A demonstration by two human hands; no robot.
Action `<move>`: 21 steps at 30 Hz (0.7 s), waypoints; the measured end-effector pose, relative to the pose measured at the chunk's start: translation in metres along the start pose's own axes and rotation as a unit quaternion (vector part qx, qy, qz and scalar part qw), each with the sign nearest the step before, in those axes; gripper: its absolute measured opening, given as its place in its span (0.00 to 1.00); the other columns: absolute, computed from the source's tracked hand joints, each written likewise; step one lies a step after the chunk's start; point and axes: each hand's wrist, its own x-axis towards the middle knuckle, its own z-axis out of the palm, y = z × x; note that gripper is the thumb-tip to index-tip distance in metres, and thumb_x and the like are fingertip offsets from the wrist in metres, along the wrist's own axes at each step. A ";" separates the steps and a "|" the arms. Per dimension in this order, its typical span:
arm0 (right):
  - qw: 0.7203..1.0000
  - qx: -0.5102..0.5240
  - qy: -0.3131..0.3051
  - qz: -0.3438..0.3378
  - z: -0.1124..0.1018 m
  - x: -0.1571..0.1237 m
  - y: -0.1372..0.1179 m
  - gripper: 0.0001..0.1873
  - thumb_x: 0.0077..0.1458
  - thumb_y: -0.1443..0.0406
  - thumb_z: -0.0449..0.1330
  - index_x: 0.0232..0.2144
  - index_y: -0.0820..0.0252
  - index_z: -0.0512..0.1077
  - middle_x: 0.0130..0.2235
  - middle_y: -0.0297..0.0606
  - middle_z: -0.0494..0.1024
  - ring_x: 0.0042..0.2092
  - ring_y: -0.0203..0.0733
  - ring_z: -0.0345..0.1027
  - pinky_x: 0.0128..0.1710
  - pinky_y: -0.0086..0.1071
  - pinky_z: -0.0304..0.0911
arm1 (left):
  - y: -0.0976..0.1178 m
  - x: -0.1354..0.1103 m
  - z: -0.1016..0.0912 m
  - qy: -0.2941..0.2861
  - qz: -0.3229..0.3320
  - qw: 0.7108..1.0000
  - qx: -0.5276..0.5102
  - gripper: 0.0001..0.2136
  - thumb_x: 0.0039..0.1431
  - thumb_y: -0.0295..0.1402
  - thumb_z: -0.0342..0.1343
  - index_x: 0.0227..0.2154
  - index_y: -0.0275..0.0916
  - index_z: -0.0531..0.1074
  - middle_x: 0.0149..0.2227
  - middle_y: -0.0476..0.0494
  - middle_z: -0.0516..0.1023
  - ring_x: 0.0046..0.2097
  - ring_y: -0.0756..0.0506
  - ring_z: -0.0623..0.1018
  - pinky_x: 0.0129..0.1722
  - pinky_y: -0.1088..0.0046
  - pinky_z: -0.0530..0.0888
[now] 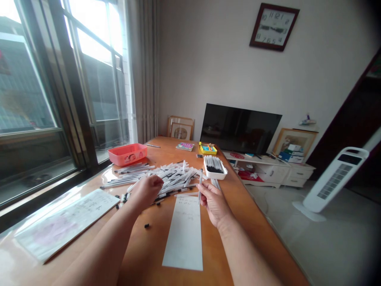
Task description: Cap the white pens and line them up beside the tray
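Note:
My right hand (213,198) pinches a slim clear pen (200,184) upright above the far end of a long white paper strip (184,234) with faint handwriting. My left hand (148,190) is closed, fingers curled, at the near left side of a heap of white and clear pen parts (175,173). Whatever its fingers hold, if anything, is hidden. Just beyond my right hand stands a white box (216,174) packed with pens showing black ends. Several small black caps lie about the heap, and one black cap (147,226) sits apart, nearer me.
A red plastic basket (127,155) stands at the table's far left, and a writing book (68,222) lies at near left. Toward the far end are a colourful booklet (185,146) and a yellow box (208,149). The table's right edge (268,226) runs beside my right forearm.

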 end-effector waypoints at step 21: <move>1.000 0.027 0.001 0.003 -0.001 0.001 -0.001 0.16 0.47 0.55 0.71 0.29 0.60 0.73 0.22 0.29 0.67 0.24 0.30 0.54 0.22 0.27 0.47 | 0.002 -0.007 0.017 -0.033 0.090 0.966 0.241 0.04 0.53 0.31 0.56 0.26 0.42 0.76 0.34 0.39 0.76 0.39 0.39 0.72 0.38 0.67 0.62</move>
